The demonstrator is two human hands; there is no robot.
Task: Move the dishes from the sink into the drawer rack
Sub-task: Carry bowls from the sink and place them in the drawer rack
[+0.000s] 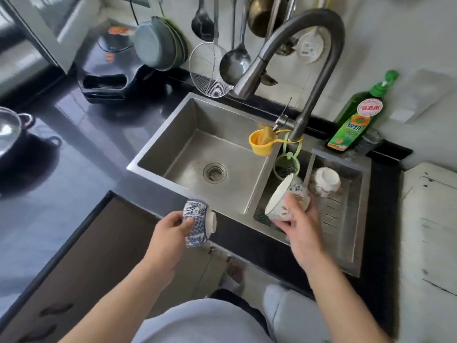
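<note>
Both hands full, left hand (173, 225) round a blue-patterned bowl (197, 224), right hand (300, 220) gripping a white bowl (284, 194) above steel sink (158, 154) in dark countertop (74, 149)

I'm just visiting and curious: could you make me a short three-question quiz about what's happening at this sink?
1. True or false: the left hand holds a blue-and-white patterned ceramic bowl.
2. Which compartment of the stainless steel double sink is the right hand above? A) the large one with the drain B) the small right one
3. Fill in: a white ceramic bowl lies upside down on the metal ____ tray.

Key:
1. True.
2. B; its fingers grip a white floral ceramic bowl, tilted.
3. Drain.
</note>
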